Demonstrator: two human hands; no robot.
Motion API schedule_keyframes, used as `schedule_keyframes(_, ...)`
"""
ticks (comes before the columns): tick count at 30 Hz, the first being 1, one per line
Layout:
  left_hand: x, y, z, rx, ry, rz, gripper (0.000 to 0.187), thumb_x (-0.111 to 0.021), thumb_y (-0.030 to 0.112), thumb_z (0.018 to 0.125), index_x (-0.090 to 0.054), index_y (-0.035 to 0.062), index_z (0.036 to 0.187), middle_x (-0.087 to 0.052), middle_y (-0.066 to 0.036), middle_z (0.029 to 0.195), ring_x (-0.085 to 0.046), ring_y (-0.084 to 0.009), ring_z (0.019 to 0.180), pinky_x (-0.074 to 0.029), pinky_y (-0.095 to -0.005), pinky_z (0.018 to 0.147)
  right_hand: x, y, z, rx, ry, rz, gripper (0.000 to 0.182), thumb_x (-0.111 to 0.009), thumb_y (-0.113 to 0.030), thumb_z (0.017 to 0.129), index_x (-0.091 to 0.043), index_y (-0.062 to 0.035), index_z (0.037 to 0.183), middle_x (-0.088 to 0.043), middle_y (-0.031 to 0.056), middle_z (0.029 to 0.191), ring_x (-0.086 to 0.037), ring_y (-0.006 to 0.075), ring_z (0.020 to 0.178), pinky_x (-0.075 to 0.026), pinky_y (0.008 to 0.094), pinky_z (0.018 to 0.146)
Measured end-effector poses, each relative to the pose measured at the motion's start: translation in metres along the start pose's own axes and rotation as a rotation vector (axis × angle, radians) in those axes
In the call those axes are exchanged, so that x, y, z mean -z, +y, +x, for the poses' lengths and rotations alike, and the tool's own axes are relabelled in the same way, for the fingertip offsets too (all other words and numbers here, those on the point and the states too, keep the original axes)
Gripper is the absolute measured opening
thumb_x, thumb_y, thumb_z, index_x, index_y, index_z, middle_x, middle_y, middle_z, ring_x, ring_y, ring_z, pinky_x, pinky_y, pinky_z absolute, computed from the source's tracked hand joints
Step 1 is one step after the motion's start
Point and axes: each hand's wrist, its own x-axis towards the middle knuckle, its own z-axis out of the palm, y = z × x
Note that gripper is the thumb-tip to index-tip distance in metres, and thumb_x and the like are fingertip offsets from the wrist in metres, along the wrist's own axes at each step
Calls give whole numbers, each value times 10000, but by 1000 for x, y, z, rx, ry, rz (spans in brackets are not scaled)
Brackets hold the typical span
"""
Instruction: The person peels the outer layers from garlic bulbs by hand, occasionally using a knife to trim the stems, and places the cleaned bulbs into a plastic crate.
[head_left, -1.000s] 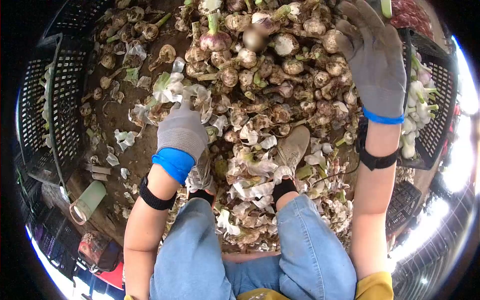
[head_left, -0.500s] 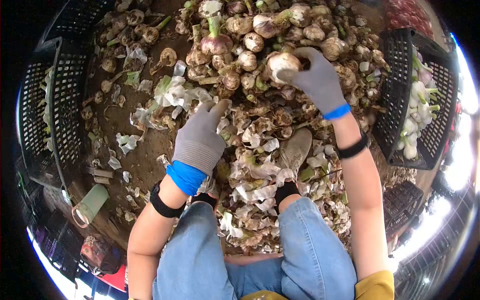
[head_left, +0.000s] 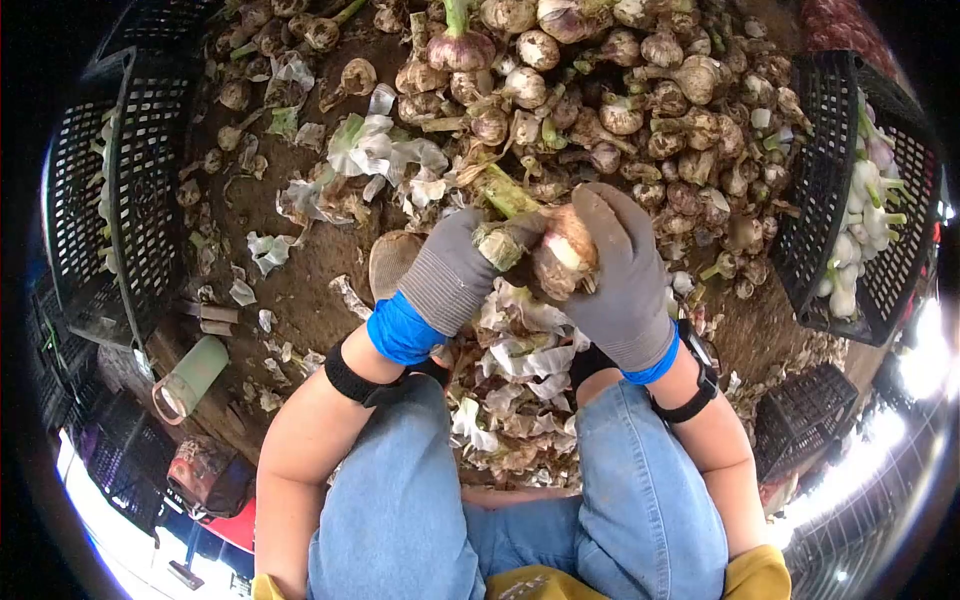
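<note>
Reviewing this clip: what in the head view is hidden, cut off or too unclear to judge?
- Garlic bulb: its far side is covered by the right hand.
- Stalk: its lower end is hidden in the left hand.
- Left crate: its contents are dark and unreadable through the mesh.
- Right crate: partly cut off by the lens edge.
- Feet: mostly buried under peelings.

Shot through a strong fisheye lens: black circular vignette at all corners, straight lines bowed near the rim. Centre evenly and fairly brightly lit, shadows soft and short. Blown-out white glare along the lower right and lower left edges. Centre sharp; detail smeared and slightly blurred toward the periphery.
</note>
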Motion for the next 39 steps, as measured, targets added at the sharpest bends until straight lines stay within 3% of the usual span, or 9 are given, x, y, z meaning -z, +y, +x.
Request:
schedule_keyframes(9, -2, 12, -7, 38, -3, -312, 340, -645, 290, 832, -633, -4, 1002, -652, -97, 828, -592, -135, 744, -477, -306, 653, 7, -8, -6, -279, -76, 186, 876, -856, -139, 453, -469, -51, 1234, -467, 172, 1206, -470, 347, 1125, -435, 402, 929)
schedule_keyframes(11, -6, -11, 3, -298, 48, -117, 315, -636, 272, 834, -631, -1, 989, -655, -110, 843, -614, -156, 765, -482, -303, 662, 7, -8, -8, -271, -91, 139, 898, -870, -115, 433, -481, -39, 1239, -477, 162, 1223, -526, 305, 1093, -449, 365, 935)
schedule_keyframes(17, 9, 4, -3, 108, -126, -132, 300, -632, 150, 813, -610, 31, 1088, -658, -73, 1011, -618, -109, 836, -496, -261, 772, 8, 12, -18, -1073, -207, 1625, 678, -704, -420, 745, -464, -30, 1245, -551, 117, 1195, -560, 274, 1056, -457, 380, 921)
schedule_keyframes(20, -9, -25, 4, -459, 73, -210, 250, -632, 143, 802, -649, 37, 1028, -679, -62, 894, -622, -115, 804, -501, -264, 749, -8, 25, -26, -1054, -230, 2227, 597, -435, -540, 903, -486, -50, 1241, -591, 104, 1152, -578, 246, 1056, -455, 363, 946)
schedule_keyframes(23, -2, 4, -1, -21, 49, -154, 290, -591, 39, 753, -636, 9, 1038, -683, -43, 880, -613, -120, 830, -484, -259, 760, -26, 24, -24, -1474, 25, 1767, 441, -471, -399, 931, -538, -43, 1183, -611, 112, 1109, -605, 220, 987, -484, 339, 866)
schedule_keyframes(26, -5, -1, -4, 37, 127, -93, 281, -630, 172, 800, -640, 40, 1048, -683, -45, 808, -640, -137, 733, -507, -272, 694, -5, 31, -18, -700, -79, 566, 347, -559, -271, 885, -571, -21, 1125, -604, 152, 1103, -599, 250, 984, -473, 354, 842)
schedule_keyframes(30, -15, -16, 0, -157, 141, 61, 361, -658, 71, 762, -606, 38, 1118, -681, -54, 904, -621, -134, 857, -479, -268, 793, 4, 11, 0, -438, -317, 348, 415, -693, -207, 769, -572, 1, 1108, -603, 164, 1027, -600, 238, 881, -476, 338, 783)
schedule_keyframes(34, -1, -22, -6, -273, 229, 41, 375, -652, -37, 733, -606, 13, 1101, -663, -47, 1012, -585, -110, 930, -442, -256, 860, 0, 39, -3, -1102, -270, 922, 428, -757, -225, 756, -597, 4, 1080, -643, 76, 934, -593, 141, 794, -486, 270, 724)
schedule_keyframes(39, 22, -21, 2, -280, 535, 132, 353, -609, -81, 734, -610, 2, 1077, -669, -58, 951, -621, -143, 834, -480, -272, 762, 13, 35, -8, -975, 81, 1293, 299, -669, -152, 839, -587, 11, 1076, -634, 73, 963, -602, 148, 847, -510, 281, 714)
